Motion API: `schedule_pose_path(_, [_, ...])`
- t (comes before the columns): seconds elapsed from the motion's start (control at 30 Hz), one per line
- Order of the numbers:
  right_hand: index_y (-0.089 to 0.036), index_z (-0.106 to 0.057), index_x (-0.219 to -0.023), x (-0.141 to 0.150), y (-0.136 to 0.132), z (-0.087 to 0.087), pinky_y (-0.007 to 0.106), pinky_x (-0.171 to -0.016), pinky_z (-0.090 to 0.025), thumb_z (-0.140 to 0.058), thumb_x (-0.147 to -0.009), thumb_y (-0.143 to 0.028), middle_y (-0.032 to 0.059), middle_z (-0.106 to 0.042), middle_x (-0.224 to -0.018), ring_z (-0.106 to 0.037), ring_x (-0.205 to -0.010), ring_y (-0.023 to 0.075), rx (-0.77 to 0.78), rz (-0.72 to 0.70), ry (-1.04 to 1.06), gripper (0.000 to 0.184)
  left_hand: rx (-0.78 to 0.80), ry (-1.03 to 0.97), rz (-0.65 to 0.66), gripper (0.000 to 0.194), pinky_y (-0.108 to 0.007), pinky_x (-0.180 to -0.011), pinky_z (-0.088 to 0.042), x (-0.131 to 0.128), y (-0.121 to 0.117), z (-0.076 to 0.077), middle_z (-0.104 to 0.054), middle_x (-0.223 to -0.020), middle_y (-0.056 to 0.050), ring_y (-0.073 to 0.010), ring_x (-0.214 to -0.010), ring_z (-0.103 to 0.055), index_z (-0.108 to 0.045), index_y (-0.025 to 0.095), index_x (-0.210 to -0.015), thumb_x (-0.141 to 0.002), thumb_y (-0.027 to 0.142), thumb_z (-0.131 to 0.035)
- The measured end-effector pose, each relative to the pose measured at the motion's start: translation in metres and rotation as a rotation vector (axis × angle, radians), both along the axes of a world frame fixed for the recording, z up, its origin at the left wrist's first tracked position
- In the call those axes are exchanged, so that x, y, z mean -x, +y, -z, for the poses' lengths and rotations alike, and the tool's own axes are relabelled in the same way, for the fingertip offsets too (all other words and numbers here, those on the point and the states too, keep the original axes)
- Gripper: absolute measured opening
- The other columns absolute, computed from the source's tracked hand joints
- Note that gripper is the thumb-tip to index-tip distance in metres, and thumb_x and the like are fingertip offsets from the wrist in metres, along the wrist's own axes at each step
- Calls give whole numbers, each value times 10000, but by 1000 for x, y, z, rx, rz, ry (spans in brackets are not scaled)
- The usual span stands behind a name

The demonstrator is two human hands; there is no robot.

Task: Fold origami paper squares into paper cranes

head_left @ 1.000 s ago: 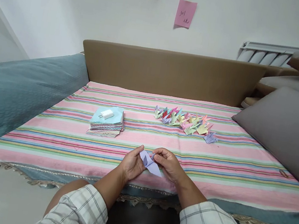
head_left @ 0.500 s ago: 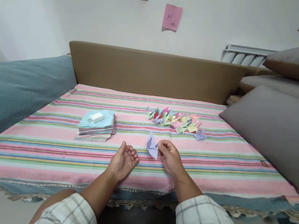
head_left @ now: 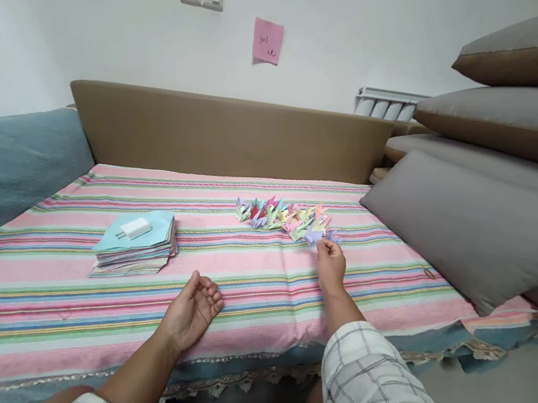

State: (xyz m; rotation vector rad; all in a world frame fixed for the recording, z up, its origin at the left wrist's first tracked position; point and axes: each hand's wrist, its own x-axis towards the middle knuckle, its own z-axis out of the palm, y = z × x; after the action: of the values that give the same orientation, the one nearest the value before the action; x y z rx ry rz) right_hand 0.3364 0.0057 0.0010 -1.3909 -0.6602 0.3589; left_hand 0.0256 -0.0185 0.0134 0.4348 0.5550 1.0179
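Pinched in my right hand (head_left: 331, 265) is a lavender paper crane (head_left: 313, 236), at the front right edge of a group of folded paper cranes (head_left: 274, 217) in many colours. The group sits on the striped cloth (head_left: 250, 262). My left hand (head_left: 192, 311) rests near the cloth's front, palm up, fingers loosely curled but apart, with nothing in it. Left of that hand lies a stack of square paper sheets (head_left: 134, 255), the top one light blue. A white plug adapter (head_left: 135, 229) lies on the stack.
Grey cushions (head_left: 479, 213) are piled at the right. A blue-covered armrest (head_left: 13, 156) stands at the left, and a brown backrest (head_left: 228, 138) runs along the back. A small brown ring-like thing (head_left: 430, 273) lies on the cloth. A pink note (head_left: 267, 42) is on the wall.
My right hand has carried the lavender crane forward and right, from in front of me to the group of cranes. My left hand stays palm up. The view has turned to the right.
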Motion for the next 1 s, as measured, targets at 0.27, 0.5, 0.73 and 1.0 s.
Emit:
schedule_pose_path(0.27, [-174, -630, -759, -19, 11, 15, 276, -601, -394, -573, -667, -445, -2, -608, -624, -528, -607, 168, 169, 38, -113, 291, 10, 64, -15, 205, -260, -592, -524, -5, -1, -3, -495, -644, 5, -105, -581, -532, -523, 152, -683, -859, 254, -550])
schedule_pose_path(0.5, [-187, -632, -759, -21, 23, 19, 292, -603, -386, -531, -695, -435, 16, -640, -657, -561, -624, 195, 260, 76, -176, 276, -12, 98, -3, 183, -251, -600, -523, -4, -3, 0, -494, -651, 6, -99, -589, -528, -512, 147, -680, -831, 218, -586])
schedule_pose_path(0.73, [-200, -623, -850, -20, 27, 18, 299, -608, -363, -542, -685, -431, 30, -657, -709, -568, -658, 215, 325, 87, -204, 294, -48, 116, 22, 201, -247, -615, -510, -3, -3, 2, -497, -654, 11, -100, -603, -527, -491, 151, -683, -813, 234, -620])
schedule_pose_path(1.0, [-190, -549, -930, -11, 16, 13, 284, -606, -358, -513, -706, -416, 1, -595, -650, -540, -626, 195, 258, 148, -225, 320, -70, 141, 27, 226, -244, -614, -501, -4, -3, 1, -504, -637, 13, -103, -605, -533, -490, 151, -673, -777, 250, -665])
